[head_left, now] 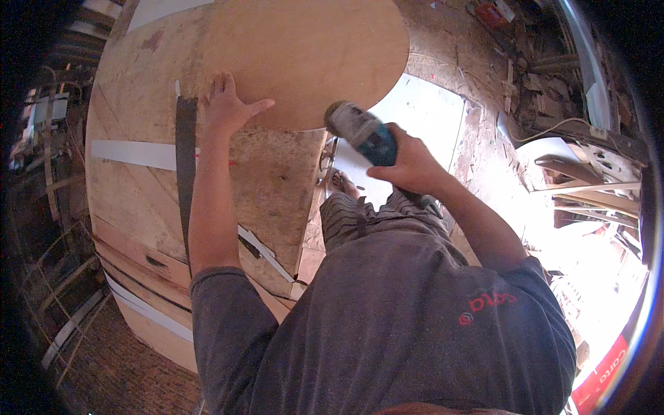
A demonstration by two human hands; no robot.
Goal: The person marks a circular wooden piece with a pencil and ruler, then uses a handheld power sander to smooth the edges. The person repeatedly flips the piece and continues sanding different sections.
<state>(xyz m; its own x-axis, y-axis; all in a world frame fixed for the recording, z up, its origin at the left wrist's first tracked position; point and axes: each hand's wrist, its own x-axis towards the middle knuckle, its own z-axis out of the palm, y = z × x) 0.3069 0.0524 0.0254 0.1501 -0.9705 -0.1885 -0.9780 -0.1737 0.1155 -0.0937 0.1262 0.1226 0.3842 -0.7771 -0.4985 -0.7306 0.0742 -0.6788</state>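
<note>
Right hand (413, 164): closed around a power tool (374, 138)
Tool: its head at the near right edge of the board (311, 55); contact unclear
Left hand (229, 109): open, fingers spread at the board's near left part
Board: round-edged, flat on the table (273, 173)
Dark strip (185, 152): on the table, beside the left forearm
White strip (131, 153): farther left
White sheet (432, 107): right of the board

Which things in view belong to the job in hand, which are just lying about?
Likely in the job:
power tool, in the right hand
rounded board, by the left hand
workbench, under the board

Apparently lying about:
white strip
dark strip
wood scraps
</note>
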